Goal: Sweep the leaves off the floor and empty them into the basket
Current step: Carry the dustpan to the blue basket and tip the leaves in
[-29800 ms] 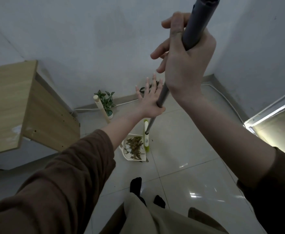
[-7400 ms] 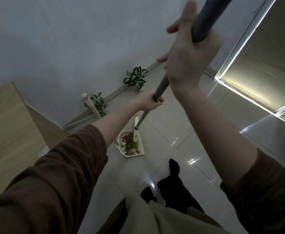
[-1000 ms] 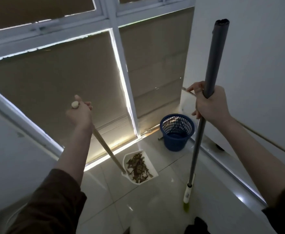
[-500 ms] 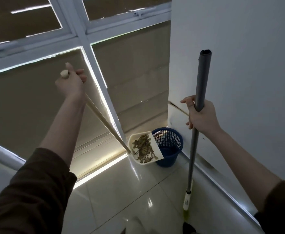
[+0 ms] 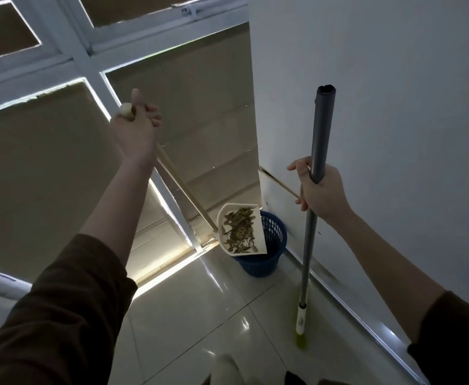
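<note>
- Now the emptying step: the left hand [image 5: 134, 132], closed round the dustpan handle [image 5: 184, 191], holds the dustpan [image 5: 258, 238] of leaves [image 5: 238, 230] tilted over the blue basket [image 5: 273, 245].
- The right hand [image 5: 320, 194] grips the broom pole [image 5: 318, 151], upright beside the basket.
- Next, judging by this: tip steeper so leaves slide inside.

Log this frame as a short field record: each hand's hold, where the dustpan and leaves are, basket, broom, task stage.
left hand: closed on the top of the wooden dustpan handle, raised
right hand: closed on the grey broom pole, held roughly upright
dustpan: lifted, tilted over the basket's rim
leaves: still in the pan
basket: blue, on the floor in the corner by the white wall; contents hidden
broom head: green, down at the floor
stage: about to tip, not yet emptied
</note>
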